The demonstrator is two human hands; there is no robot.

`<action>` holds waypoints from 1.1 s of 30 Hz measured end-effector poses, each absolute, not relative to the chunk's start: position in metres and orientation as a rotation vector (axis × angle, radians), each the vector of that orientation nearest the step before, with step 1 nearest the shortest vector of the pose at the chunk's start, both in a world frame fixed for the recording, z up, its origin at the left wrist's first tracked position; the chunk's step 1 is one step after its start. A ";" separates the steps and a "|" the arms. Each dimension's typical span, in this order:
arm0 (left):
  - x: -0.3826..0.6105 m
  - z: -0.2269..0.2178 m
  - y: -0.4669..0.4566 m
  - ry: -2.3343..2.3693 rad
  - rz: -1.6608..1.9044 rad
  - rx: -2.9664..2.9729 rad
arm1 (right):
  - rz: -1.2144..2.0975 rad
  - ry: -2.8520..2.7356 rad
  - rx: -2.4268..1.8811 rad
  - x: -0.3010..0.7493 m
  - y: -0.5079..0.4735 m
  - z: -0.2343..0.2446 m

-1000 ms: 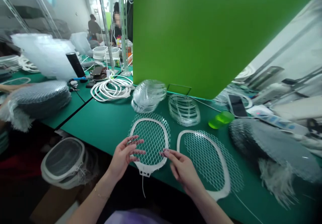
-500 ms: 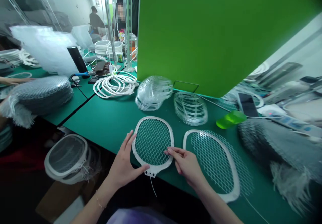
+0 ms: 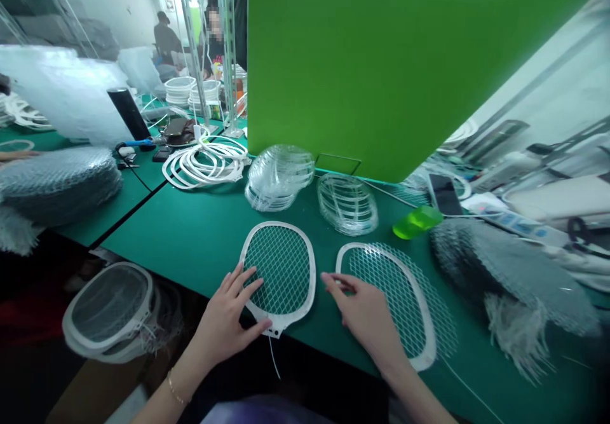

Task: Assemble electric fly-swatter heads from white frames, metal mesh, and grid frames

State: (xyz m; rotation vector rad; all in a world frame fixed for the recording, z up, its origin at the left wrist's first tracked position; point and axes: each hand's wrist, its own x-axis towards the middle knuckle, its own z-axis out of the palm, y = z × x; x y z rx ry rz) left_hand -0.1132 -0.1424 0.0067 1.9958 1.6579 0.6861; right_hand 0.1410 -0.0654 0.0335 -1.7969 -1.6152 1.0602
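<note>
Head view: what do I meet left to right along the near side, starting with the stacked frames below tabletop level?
Stacked white-rimmed frames, left hand, mesh-filled frame partly under it, right hand, gray mesh pile. Another frame overlaps the right hand, so it's left out.

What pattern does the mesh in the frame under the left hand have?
The mesh has a pale, crisscross diamond pattern, best seen in the head view.
</note>
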 end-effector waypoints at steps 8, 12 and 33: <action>-0.119 0.011 -0.140 1.598 0.675 1.918 | 0.786 -2.286 -1.404 0.126 -0.089 0.019; -0.121 0.022 -0.135 1.598 0.835 1.844 | 0.668 -1.845 -1.705 0.198 -0.076 0.026; 0.009 0.006 -0.145 1.062 0.730 2.495 | 1.307 -0.868 -1.872 0.319 -0.068 0.025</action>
